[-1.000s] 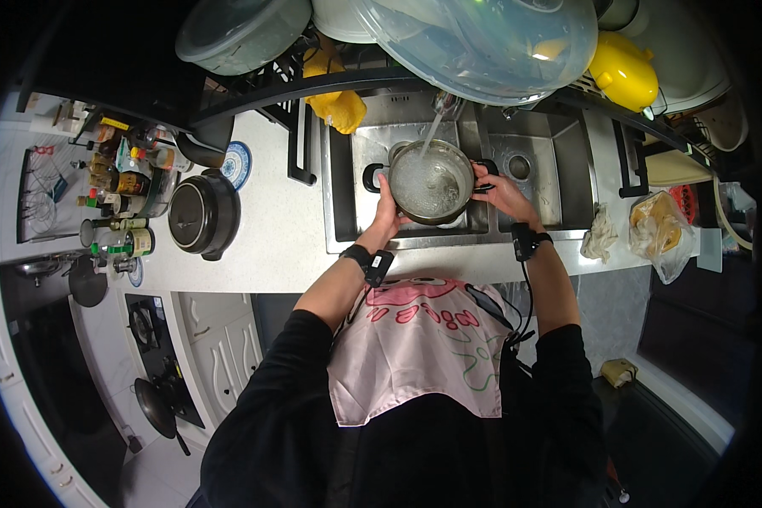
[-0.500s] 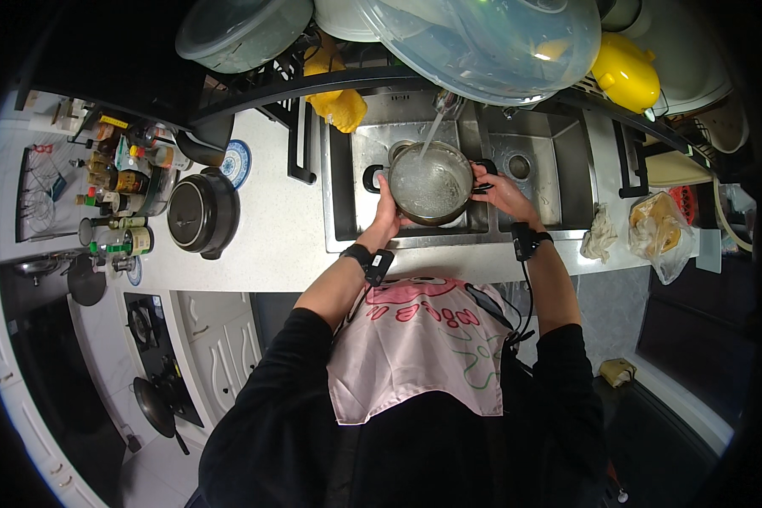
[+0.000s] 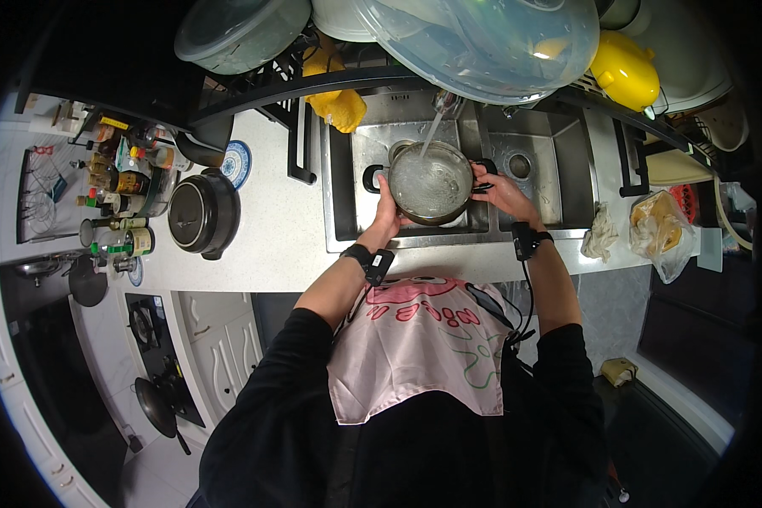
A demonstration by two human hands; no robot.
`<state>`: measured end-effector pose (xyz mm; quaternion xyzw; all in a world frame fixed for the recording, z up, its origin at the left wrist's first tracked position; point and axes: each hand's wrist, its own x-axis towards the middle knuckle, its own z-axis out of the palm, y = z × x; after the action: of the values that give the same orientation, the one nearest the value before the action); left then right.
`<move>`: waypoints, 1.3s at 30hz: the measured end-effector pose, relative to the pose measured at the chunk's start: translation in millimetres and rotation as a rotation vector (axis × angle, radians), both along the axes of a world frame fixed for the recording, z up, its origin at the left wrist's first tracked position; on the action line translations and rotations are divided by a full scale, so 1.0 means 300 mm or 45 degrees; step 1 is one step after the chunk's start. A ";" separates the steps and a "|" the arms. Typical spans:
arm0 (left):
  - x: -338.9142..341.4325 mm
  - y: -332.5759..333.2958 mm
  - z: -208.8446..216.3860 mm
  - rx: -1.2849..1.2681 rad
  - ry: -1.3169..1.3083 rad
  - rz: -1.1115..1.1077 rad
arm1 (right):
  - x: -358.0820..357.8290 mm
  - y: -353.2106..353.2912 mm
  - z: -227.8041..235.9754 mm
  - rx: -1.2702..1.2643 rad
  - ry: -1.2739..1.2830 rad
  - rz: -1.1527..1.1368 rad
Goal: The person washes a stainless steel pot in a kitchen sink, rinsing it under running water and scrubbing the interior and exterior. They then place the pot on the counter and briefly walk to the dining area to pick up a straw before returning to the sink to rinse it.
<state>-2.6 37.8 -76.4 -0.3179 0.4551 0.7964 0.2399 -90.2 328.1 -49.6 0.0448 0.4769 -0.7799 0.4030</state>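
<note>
Both hands, left hand [image 3: 387, 213] and right hand [image 3: 501, 193], grip a steel pot [image 3: 430, 182] over the sink [image 3: 347, 199], beneath a dish rack [image 3: 254, 85].

Both hands, left hand [image 3: 387, 213] and right hand [image 3: 499, 190], grip a steel pot [image 3: 430, 182] under running water (over the sink [image 3: 340, 182]); black lidded pot [image 3: 201, 212] sits left of them.

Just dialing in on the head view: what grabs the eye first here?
Dead centre, a round metal pot is held over the steel sink, with a thin stream of water running into it from above. The left hand grips its near-left rim and the right hand its right side by a black handle. Next come the yellow rubber gloves hanging from the rack above the sink, and the black lidded pot on the white counter to the left.
</note>
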 end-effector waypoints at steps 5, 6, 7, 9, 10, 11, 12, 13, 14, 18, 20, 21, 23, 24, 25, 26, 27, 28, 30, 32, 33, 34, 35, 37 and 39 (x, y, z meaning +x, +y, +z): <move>0.000 0.004 0.011 -0.002 -0.018 0.009 | 0.000 0.001 -0.001 -0.019 0.007 0.004; 0.001 0.005 0.013 -0.018 -0.017 0.015 | 0.000 0.002 -0.001 -0.023 0.005 0.004; 0.002 0.006 0.014 -0.035 -0.016 0.022 | 0.000 0.002 -0.001 -0.005 -0.016 -0.020; 0.003 0.007 0.015 -0.050 -0.019 0.032 | -0.001 0.002 -0.001 -0.045 0.006 0.017; 0.002 0.007 0.015 -0.049 -0.023 0.035 | -0.002 0.001 0.000 -0.024 -0.003 0.008; 0.002 0.007 0.014 -0.053 -0.031 0.039 | -0.001 0.000 0.002 -0.054 0.013 0.030; 0.002 0.007 0.013 -0.033 -0.025 0.031 | -0.001 -0.001 0.004 -0.053 0.018 0.036; 0.002 0.007 0.012 -0.019 -0.023 0.024 | -0.001 -0.002 0.007 -0.024 0.009 0.018; 0.002 0.007 0.011 -0.007 -0.030 0.022 | 0.000 -0.004 0.010 -0.046 0.021 0.034; 0.005 0.009 0.009 -0.011 -0.007 0.017 | 0.000 -0.004 0.015 -0.012 0.011 0.021; 0.008 0.010 0.006 -0.019 -0.006 0.020 | 0.000 0.001 0.009 0.004 0.007 0.023; 0.009 0.010 0.003 -0.017 -0.002 0.017 | -0.001 0.003 0.004 0.007 0.004 0.023; 0.009 0.009 -0.005 -0.019 0.002 0.028 | -0.002 0.008 -0.011 -0.014 0.001 0.019; 0.007 0.011 -0.011 0.016 0.005 0.008 | -0.001 0.012 -0.017 -0.038 0.000 0.016; 0.006 0.011 -0.015 0.039 0.006 0.002 | -0.003 0.006 -0.024 -0.041 -0.017 -0.003; 0.007 0.004 -0.017 0.046 -0.012 0.015 | -0.002 0.010 -0.024 -0.147 0.010 0.021; 0.009 0.009 -0.020 0.018 -0.023 0.044 | -0.002 0.002 -0.025 -0.132 -0.020 -0.010; 0.009 0.005 -0.020 0.023 -0.016 0.032 | 0.000 0.006 -0.019 -0.111 -0.008 0.030; 0.009 0.003 -0.020 0.042 -0.020 0.020 | 0.002 0.004 -0.006 -0.058 0.007 0.050; 0.012 0.002 -0.019 0.048 0.000 0.014 | 0.003 0.002 0.009 -0.028 0.024 0.062; 0.013 0.003 -0.018 0.056 0.003 0.013 | 0.005 0.002 0.014 -0.020 0.029 0.064; 0.013 0.003 -0.017 0.049 0.005 0.016 | 0.005 0.001 0.017 -0.019 0.033 0.057; 0.012 0.004 -0.017 0.047 0.005 0.022 | 0.005 0.001 0.018 -0.013 0.033 0.068; 0.010 0.005 -0.018 0.050 -0.008 0.037 | 0.005 -0.001 0.011 -0.024 0.018 0.054; 0.007 0.004 -0.022 0.063 -0.035 0.052 | 0.002 0.000 0.000 -0.035 0.037 0.073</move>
<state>-0.4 39.1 -82.9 -0.3321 0.4252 0.8078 0.2375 -89.7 328.2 -49.6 0.0141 0.4730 -0.7750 0.4188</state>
